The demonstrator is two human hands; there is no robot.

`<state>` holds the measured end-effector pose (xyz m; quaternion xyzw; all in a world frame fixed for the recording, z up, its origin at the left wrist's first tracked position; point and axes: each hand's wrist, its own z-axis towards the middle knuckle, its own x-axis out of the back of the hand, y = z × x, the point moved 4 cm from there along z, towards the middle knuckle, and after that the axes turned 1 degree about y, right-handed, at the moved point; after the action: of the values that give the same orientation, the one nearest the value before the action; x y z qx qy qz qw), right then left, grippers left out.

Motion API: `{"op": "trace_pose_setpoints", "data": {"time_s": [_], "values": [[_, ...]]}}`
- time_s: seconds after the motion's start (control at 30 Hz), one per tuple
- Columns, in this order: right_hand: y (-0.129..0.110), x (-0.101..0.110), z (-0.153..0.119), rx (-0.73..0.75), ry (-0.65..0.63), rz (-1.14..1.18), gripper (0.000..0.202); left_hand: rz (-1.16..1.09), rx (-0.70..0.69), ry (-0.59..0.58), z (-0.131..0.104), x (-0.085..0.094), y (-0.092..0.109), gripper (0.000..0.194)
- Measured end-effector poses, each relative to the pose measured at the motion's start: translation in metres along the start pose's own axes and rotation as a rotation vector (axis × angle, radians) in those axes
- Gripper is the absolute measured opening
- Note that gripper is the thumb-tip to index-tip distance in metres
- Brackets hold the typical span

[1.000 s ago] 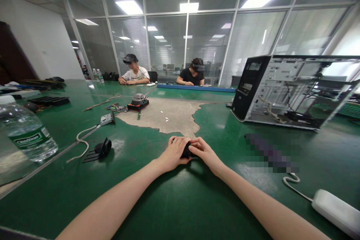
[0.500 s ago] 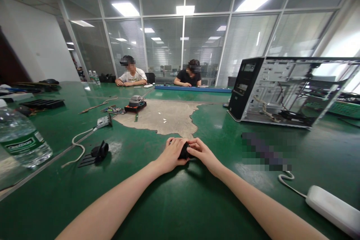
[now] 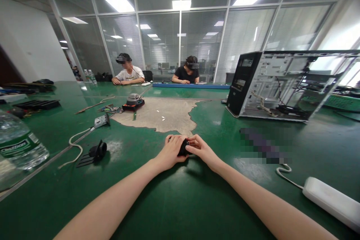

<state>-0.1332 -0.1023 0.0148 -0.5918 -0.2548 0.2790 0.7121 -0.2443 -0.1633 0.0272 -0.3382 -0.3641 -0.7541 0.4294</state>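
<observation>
A small black object [image 3: 183, 148] sits between my two hands at the middle of the green table [image 3: 180, 202]. My left hand [image 3: 169, 154] is wrapped over its left side and top, fingers curled. From the other side, the bent fingers and thumb of my right hand [image 3: 203, 152] press against it. Most of the object is covered, so its exact kind does not show. To the left lies a black plastic part [image 3: 97, 152] with a round piece and several long prongs, touched by neither hand.
An opened computer case [image 3: 243, 86] stands at the right, with a white power strip [image 3: 332, 202] nearer me. A water bottle [image 3: 21, 146] is at the left edge. Beyond the bare patch [image 3: 174, 114] sits a heatsink-like part [image 3: 133, 102]. Two people [image 3: 128, 71] sit across the table.
The camera view has shifted slightly, so the surroundings appear a little higher and further left. Both hands keep their hold on the black object, with only slight finger movement.
</observation>
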Motion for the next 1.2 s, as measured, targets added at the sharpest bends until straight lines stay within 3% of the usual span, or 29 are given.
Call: {"op": "trace_pose_setpoints", "data": {"time_s": [0.2, 0.47, 0.77, 1.07, 1.2], "values": [[0.009, 0.003, 0.004, -0.001, 0.044, -0.06, 0.027, 0.013, 0.0, 0.01, -0.001, 0.0, -0.001, 0.056], [-0.001, -0.001, -0.001, -0.002, -0.047, 0.0, 0.035, 0.004, 0.001, 0.007, -0.001, -0.001, -0.002, 0.055], [0.011, 0.005, 0.005, -0.013, 0.042, -0.054, 0.029, 0.006, -0.01, 0.012, 0.0, -0.002, -0.001, 0.055], [-0.002, 0.001, 0.0, -0.031, -0.067, 0.019, 0.037, 0.019, 0.006, 0.005, -0.001, -0.002, -0.002, 0.054], [0.001, 0.002, 0.001, -0.025, -0.042, 0.034, 0.031, 0.016, 0.006, 0.012, -0.001, -0.001, -0.001, 0.053]]}}
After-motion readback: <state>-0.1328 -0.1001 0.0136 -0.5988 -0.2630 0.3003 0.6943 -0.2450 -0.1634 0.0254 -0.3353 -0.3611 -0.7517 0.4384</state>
